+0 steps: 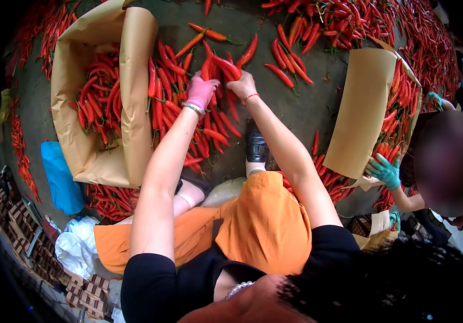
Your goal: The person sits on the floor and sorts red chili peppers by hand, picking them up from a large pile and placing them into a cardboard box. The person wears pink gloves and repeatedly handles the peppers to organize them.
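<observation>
My left hand (203, 92), in a pink glove with a metal bangle at the wrist, is closed around red chili peppers (208, 69). Close beside it, my bare right hand (242, 85), with a thin red string bracelet, grips a large red chili pepper (227, 67). Both hands are above a loose pile of red chilies (167, 80) on the dark floor. To the left of the pile stands an open brown paper-lined container (138, 97), partly filled with red chilies (98, 95). How many peppers each hand holds cannot be told.
At the right, a co-worker's green-gloved hand (385, 171) touches a second paper-lined container (360, 113) filled with chilies. Larger chili heaps (344, 20) lie at the top right. A blue bag (60, 177) lies at the left, near a white plastic bag (77, 246). My black shoe (256, 145) is below the hands.
</observation>
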`<move>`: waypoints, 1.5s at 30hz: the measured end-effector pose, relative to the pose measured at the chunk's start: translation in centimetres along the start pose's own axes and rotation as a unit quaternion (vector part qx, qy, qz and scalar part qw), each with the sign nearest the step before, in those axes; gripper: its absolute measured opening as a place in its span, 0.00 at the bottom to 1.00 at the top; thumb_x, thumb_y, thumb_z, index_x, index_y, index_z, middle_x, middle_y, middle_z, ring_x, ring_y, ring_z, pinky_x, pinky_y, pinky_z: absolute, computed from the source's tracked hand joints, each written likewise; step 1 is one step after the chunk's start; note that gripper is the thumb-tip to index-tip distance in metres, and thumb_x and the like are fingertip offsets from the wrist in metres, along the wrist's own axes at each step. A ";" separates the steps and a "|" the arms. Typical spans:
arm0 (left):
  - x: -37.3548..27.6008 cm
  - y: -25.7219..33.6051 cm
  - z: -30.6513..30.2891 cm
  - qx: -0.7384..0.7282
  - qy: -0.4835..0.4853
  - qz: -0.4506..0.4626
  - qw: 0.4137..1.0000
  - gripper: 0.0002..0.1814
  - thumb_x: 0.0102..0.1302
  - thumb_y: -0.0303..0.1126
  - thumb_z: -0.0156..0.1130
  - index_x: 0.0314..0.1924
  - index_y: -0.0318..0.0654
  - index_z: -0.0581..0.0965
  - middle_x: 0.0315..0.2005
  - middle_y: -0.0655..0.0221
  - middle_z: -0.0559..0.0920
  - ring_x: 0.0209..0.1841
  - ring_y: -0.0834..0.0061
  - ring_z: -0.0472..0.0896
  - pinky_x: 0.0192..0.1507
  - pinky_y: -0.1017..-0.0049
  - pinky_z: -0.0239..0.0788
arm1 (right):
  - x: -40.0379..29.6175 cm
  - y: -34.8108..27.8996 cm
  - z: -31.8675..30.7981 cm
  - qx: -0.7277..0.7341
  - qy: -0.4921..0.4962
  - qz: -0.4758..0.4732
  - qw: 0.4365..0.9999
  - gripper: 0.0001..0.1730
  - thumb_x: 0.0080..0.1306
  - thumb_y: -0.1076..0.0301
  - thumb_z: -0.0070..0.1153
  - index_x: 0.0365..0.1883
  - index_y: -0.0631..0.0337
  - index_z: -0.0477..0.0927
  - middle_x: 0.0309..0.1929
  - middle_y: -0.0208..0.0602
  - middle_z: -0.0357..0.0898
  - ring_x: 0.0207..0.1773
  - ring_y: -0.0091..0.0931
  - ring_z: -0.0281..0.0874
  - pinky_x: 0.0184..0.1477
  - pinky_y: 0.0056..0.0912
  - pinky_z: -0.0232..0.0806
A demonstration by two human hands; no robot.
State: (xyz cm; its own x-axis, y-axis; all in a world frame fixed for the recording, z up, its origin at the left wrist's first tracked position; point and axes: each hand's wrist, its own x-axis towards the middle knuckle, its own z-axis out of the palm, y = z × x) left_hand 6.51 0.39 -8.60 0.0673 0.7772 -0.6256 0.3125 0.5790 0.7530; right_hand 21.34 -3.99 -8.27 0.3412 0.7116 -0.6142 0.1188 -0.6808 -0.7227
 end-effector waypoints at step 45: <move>-11.2 7.3 -21.7 0.362 0.005 0.218 0.907 0.38 0.64 0.32 0.63 0.71 0.30 0.60 0.60 0.47 0.75 0.60 0.52 0.76 0.61 0.63 0.68 | 3.1 -7.4 4.5 -0.312 0.027 -0.165 0.935 0.33 0.52 0.66 0.65 0.58 0.55 0.72 0.52 0.50 0.81 0.54 0.49 0.79 0.53 0.52 0.71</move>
State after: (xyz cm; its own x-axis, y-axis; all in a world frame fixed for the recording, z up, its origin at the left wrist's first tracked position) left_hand -12.49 1.22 8.37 0.3253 0.8981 -0.2961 0.7983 -0.0930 0.5951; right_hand 17.35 4.07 -6.26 0.2348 0.9029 -0.3600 0.7416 -0.4058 -0.5341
